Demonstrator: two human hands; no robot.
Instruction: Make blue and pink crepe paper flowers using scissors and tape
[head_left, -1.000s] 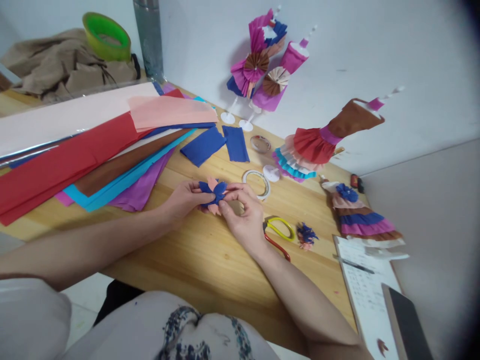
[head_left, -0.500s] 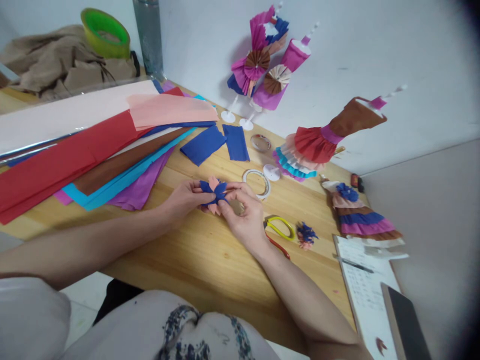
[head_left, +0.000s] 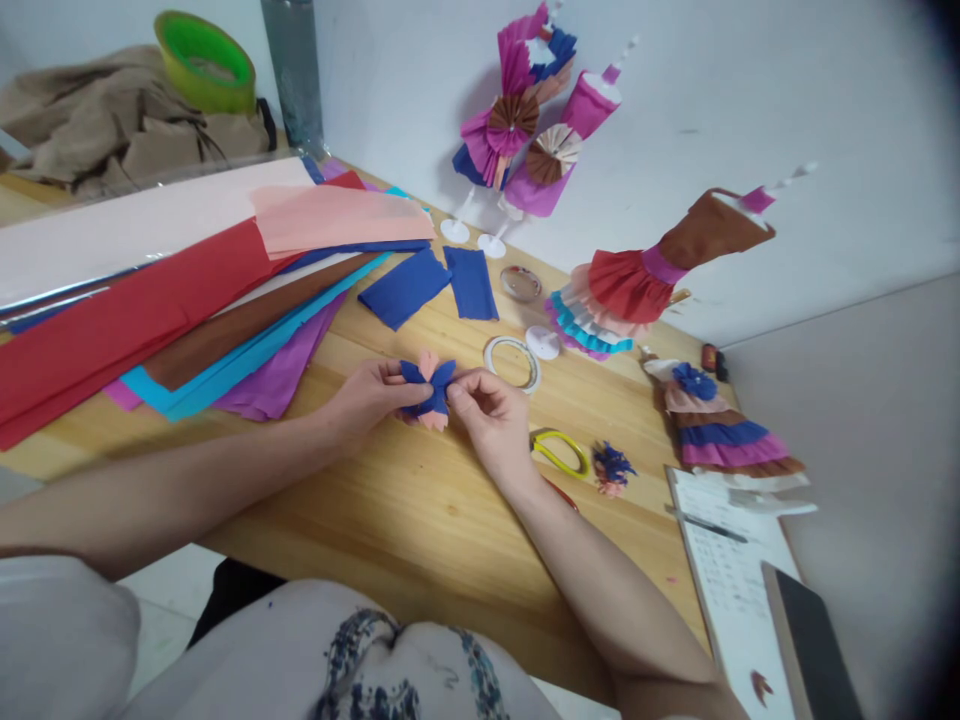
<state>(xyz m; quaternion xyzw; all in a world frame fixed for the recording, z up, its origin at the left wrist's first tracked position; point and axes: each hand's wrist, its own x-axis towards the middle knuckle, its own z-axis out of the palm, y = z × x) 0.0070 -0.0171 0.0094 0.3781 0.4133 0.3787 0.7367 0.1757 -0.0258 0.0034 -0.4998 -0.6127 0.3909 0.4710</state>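
Note:
A paper flower (head_left: 429, 397) with dark blue and peach petals is held above the wooden table. My left hand (head_left: 373, 395) pinches it from the left, with the thumb lying across its middle. On the other side, my right hand (head_left: 491, 410) has thumb and forefinger closed on the edge of a blue petal. Two cut pieces of blue crepe paper (head_left: 405, 290) lie beyond the hands. Right of my right hand are scissors (head_left: 562, 455) with a yellow and a red handle, partly hidden by the wrist, and a small fringed blue and peach bundle (head_left: 613, 468).
Stacked crepe paper sheets (head_left: 210, 290) spread over the left. Rolls of tape (head_left: 512, 365) lie behind my right hand. Dress stands (head_left: 660, 260) in coloured paper line the wall. A notebook with a pen (head_left: 712, 530) is at the right, a green tape roll (head_left: 206, 65) far left.
My right hand's fingers have drawn back from the flower's middle to the petal edge on its right. My left hand keeps its hold. The view has shifted slightly.

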